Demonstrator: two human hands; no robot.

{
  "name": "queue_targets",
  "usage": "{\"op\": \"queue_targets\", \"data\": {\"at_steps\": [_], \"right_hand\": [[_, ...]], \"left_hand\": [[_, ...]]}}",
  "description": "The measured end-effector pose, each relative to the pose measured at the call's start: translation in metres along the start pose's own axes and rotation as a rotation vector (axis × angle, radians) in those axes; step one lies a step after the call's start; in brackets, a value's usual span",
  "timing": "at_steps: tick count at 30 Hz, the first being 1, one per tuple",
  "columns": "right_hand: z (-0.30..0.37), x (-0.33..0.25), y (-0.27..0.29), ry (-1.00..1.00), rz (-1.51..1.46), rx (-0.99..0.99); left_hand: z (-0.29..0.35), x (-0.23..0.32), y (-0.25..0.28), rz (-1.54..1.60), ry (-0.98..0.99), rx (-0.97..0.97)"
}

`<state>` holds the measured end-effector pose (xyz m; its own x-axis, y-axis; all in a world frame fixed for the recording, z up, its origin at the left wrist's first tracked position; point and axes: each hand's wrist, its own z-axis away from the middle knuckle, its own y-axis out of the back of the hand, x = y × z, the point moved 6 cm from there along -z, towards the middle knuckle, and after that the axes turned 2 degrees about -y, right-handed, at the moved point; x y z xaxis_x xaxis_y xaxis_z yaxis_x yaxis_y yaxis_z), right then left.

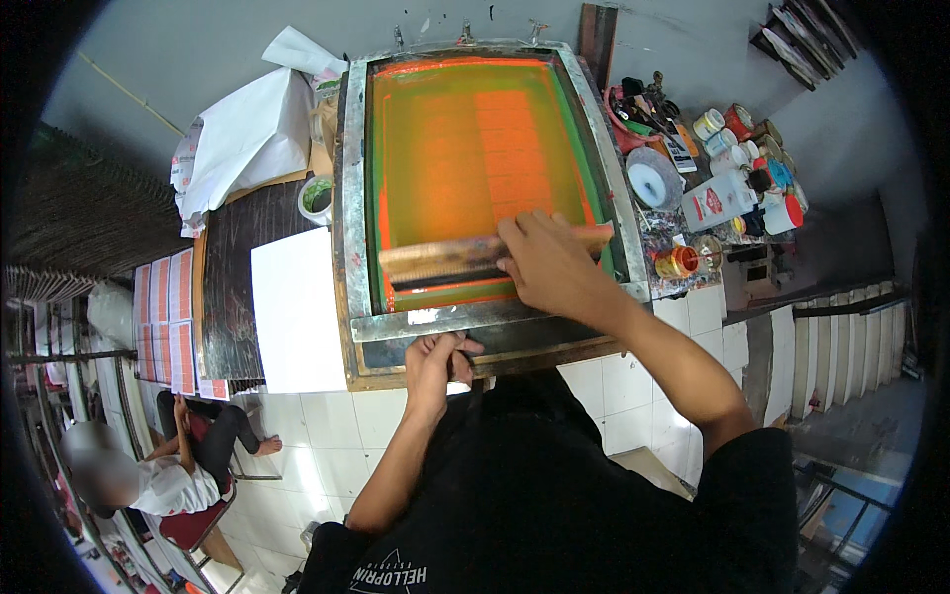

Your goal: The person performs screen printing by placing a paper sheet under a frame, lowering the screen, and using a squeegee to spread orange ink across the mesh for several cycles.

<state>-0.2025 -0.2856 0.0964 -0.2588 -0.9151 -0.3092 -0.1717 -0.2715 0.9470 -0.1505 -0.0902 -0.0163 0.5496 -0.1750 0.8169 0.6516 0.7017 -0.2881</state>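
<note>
My right hand is closed over the wooden handle of a squeegee, which lies crosswise near the close end of a screen printing frame. Orange ink shows on the green-yellow mesh, with a brighter block of orange right of centre. Ink also lines the mesh's edges. At the frame's near bar, my left hand is closed with curled fingers, next to the dark board edge. Whether it grips anything there is hidden.
Left of the frame, a white sheet and a tape roll lie on a dark table. Jars, bottles and an orange ink pot crowd the right-hand bench. A person sits at lower left beside printed orange sheets.
</note>
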Motion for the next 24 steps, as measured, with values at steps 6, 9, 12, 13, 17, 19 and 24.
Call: {"op": "queue_targets", "data": {"at_steps": [6, 9, 12, 13, 17, 19, 24], "right_hand": [[-0.006, -0.001, 0.019, -0.056, -0.007, 0.128], [-0.006, 0.004, 0.001, -0.039, -0.066, -0.019], [0.003, 0.005, -0.028, -0.034, -0.062, -0.123], [0.003, 0.002, -0.028, -0.029, -0.048, -0.127], [0.007, -0.009, -0.026, 0.001, 0.029, -0.061], [0.003, -0.008, -0.025, 0.023, 0.073, 0.005], [-0.038, 0.014, -0.020, 0.064, 0.169, 0.160]], "left_hand": [[0.005, 0.005, 0.000, 0.372, 0.168, -0.084], [0.006, 0.003, 0.001, 0.470, 0.213, -0.089], [0.005, -0.002, 0.002, 0.476, 0.232, -0.084], [0.005, -0.004, 0.004, 0.469, 0.238, -0.077], [0.000, -0.015, 0.009, 0.410, 0.261, -0.043], [0.000, -0.015, 0.009, 0.403, 0.283, -0.009], [0.003, -0.012, 0.009, 0.421, 0.327, 0.036]]}}
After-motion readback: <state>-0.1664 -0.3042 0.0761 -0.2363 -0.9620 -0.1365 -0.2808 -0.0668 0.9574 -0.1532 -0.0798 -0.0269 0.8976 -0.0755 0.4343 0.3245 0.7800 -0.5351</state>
